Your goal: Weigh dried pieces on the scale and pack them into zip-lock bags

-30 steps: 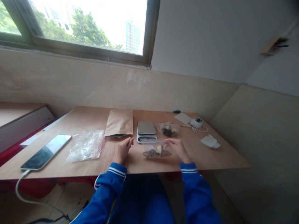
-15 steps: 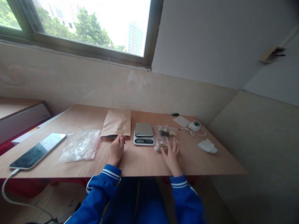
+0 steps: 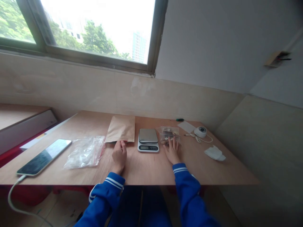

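Observation:
A brown kraft paper bag (image 3: 121,128) lies flat on the table, its dark mouth toward me. At that near edge my left hand (image 3: 119,154) is closed, fingers curled over the rim. My right hand (image 3: 173,152) lies open, fingers spread on the nearer of two small clear zip bags. This nearer zip bag (image 3: 163,137) is partly hidden under my fingers and overlaps the farther zip bag (image 3: 176,129); both hold dark and brownish pieces too small to name. Between my hands stands a white kitchen scale (image 3: 148,140) with a bare metal platform.
Left are a stack of clear plastic bags (image 3: 85,153) and a phone (image 3: 44,157) on a cable. Right are a white dome camera (image 3: 200,131) with its lead, a crumpled white tissue (image 3: 215,153), a paper slip (image 3: 186,126) and a green-handled tool (image 3: 180,119). A wall rises behind.
My right hand has moved forward, and the nearer zip bag has slid away from me, closer onto the farther one. My left hand stays at the paper bag's mouth. The view has tilted slightly.

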`<move>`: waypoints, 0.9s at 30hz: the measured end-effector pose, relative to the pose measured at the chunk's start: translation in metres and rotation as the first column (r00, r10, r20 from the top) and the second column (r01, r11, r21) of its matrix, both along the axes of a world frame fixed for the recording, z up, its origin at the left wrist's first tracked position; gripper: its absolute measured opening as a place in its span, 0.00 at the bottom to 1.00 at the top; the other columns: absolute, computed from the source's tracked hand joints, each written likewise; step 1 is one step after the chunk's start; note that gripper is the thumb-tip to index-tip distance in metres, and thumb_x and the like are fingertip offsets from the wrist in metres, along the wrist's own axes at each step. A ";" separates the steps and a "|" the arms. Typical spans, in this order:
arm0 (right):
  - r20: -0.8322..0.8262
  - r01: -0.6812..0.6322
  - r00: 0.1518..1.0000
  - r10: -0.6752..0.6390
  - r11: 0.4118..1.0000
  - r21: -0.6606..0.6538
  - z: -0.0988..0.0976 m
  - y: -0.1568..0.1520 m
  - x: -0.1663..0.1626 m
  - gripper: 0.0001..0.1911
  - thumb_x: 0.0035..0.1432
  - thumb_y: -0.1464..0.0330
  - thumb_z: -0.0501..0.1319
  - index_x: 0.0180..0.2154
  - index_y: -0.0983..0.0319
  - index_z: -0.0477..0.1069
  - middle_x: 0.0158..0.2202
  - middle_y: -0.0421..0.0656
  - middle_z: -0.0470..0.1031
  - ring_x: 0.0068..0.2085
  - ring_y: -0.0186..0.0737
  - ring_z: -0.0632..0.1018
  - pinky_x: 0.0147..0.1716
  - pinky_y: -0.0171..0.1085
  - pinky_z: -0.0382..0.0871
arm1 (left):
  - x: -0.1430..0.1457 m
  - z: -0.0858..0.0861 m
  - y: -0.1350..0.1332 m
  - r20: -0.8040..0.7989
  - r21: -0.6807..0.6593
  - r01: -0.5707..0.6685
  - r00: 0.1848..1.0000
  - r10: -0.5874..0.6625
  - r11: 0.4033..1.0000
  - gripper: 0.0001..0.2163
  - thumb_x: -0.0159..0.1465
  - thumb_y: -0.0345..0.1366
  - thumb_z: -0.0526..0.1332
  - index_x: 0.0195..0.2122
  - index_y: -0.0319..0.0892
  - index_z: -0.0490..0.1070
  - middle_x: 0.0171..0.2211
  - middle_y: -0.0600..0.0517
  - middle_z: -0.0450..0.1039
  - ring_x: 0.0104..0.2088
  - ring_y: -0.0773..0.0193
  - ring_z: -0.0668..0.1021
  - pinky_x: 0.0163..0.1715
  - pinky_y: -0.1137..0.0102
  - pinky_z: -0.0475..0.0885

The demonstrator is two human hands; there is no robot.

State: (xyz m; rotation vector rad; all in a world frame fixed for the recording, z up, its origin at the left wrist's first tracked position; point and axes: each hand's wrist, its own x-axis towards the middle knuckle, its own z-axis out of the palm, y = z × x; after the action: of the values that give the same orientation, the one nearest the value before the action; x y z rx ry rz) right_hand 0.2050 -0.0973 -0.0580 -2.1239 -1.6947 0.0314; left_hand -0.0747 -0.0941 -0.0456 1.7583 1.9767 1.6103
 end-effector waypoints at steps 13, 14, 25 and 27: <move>-0.368 -0.342 0.813 0.451 0.881 0.326 -0.036 -0.170 -0.095 0.20 0.62 0.66 0.49 0.55 0.46 0.63 0.62 0.39 0.59 0.61 0.49 0.63 0.54 0.52 0.67 | -0.069 0.014 0.034 -0.550 -0.239 -0.038 0.829 -0.103 0.970 0.15 0.59 0.27 0.50 0.45 0.39 0.69 0.45 0.43 0.72 0.45 0.52 0.74 0.44 0.62 0.66; -0.381 -0.407 0.775 0.504 0.860 0.310 -0.020 -0.166 -0.102 0.21 0.63 0.67 0.49 0.56 0.46 0.62 0.62 0.38 0.58 0.61 0.47 0.63 0.55 0.49 0.68 | -0.072 0.016 0.037 -0.534 -0.242 0.012 0.833 -0.143 0.970 0.13 0.61 0.29 0.50 0.43 0.41 0.70 0.43 0.45 0.74 0.42 0.55 0.75 0.41 0.65 0.67; -0.009 -0.587 0.792 0.610 0.767 0.260 0.070 -0.053 -0.184 0.22 0.64 0.71 0.48 0.56 0.74 0.63 0.59 0.56 0.63 0.63 0.50 0.58 0.60 0.50 0.58 | -0.049 0.085 -0.007 -0.478 0.008 0.178 0.865 -0.152 0.984 0.10 0.63 0.39 0.54 0.38 0.46 0.74 0.35 0.51 0.78 0.30 0.63 0.78 0.24 0.74 0.64; 0.086 -0.591 0.801 0.592 0.763 0.262 0.058 -0.049 -0.191 0.19 0.65 0.70 0.48 0.52 0.73 0.68 0.54 0.56 0.69 0.61 0.49 0.63 0.59 0.47 0.60 | -0.048 0.099 -0.014 -0.409 0.010 0.124 0.906 -0.109 0.992 0.10 0.64 0.40 0.54 0.39 0.47 0.74 0.36 0.52 0.79 0.30 0.65 0.78 0.24 0.75 0.65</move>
State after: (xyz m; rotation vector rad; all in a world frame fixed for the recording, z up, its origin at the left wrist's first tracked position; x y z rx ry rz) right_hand 0.0143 -0.1467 -0.0004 -1.3154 -2.1610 -0.0194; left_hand -0.1226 -0.1076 0.0533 2.3387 1.9493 1.3307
